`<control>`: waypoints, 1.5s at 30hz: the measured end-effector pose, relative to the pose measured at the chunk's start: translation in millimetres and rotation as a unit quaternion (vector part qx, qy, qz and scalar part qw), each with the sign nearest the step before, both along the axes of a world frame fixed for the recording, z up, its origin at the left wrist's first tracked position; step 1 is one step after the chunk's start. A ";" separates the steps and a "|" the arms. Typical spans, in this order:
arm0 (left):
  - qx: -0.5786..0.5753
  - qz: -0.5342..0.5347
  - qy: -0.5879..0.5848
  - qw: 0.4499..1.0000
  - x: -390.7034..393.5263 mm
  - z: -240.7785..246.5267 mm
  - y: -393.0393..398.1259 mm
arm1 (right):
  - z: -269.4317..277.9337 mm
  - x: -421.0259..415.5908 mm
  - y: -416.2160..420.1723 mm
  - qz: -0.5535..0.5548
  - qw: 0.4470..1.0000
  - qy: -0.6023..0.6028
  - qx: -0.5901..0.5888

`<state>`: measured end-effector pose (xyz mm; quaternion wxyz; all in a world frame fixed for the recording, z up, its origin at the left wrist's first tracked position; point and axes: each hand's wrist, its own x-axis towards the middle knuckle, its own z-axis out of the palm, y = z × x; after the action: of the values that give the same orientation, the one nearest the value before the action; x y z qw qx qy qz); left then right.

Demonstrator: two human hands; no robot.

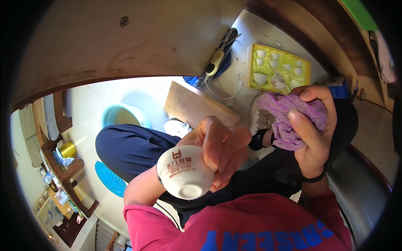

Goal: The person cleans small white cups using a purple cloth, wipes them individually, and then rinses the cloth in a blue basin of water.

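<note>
My left hand point(224, 147) grips a small white porcelain teacup point(187, 175) by its rim side, above my lap. The cup is tipped so its outer wall and foot ring face me. Reddish-brown writing and a logo mark the wall, and its inside is hidden. To the right, my right hand point(314, 138) holds a bunched purple terry cloth point(292, 116) between thumb and fingers, apart from the cup. Beyond the cloth lies an open presentation box point(249, 67) lined with yellow satin. Several white cups point(261, 54) and a small white handled pitcher point(279, 82) sit in it.
A light blue basin point(146, 119) stands on the tiled floor near my left knee. A wooden board point(198, 105) lies ahead of my feet, beside a white power strip point(215, 62) with cords. Overhead juts a large wooden panel point(135, 47). A blue textured mat point(108, 178) is at left.
</note>
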<state>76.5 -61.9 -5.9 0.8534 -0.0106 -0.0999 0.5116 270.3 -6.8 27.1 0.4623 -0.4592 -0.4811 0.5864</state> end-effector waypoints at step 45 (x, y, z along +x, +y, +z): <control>-0.044 -0.091 0.103 0.990 2.8 8.4 -7.1 | 8.7 8.0 1.2 0.055 0.986 0.070 -0.142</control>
<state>79.3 -69.0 2.6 0.9007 -0.0040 0.0125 0.4342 278.4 -5.6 35.8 0.3922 -0.4512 -0.3840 0.7037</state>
